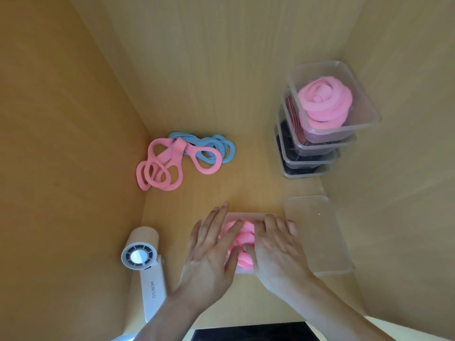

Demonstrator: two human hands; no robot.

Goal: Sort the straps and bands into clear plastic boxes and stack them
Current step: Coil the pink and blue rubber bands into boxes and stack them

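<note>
A clear plastic box [248, 214] sits near the front of the wooden shelf, with a coiled pink band [242, 238] inside it. My left hand [209, 252] lies over the box's left side with straight fingers touching the band. My right hand [277, 247] covers the right side, its fingers bent down onto the band and thumb tucked against it. A loose pink strap with loops [167, 163] and a blue strap [221, 147] lie tangled at the back left. A stack of several clear boxes [320, 134] stands at the back right; the top one holds a rolled pink band [323, 103].
A clear lid or empty box [317, 232] lies just right of my hands. A white handheld fan [145, 264] rests at the front left. Wooden walls close in the left, back and right sides.
</note>
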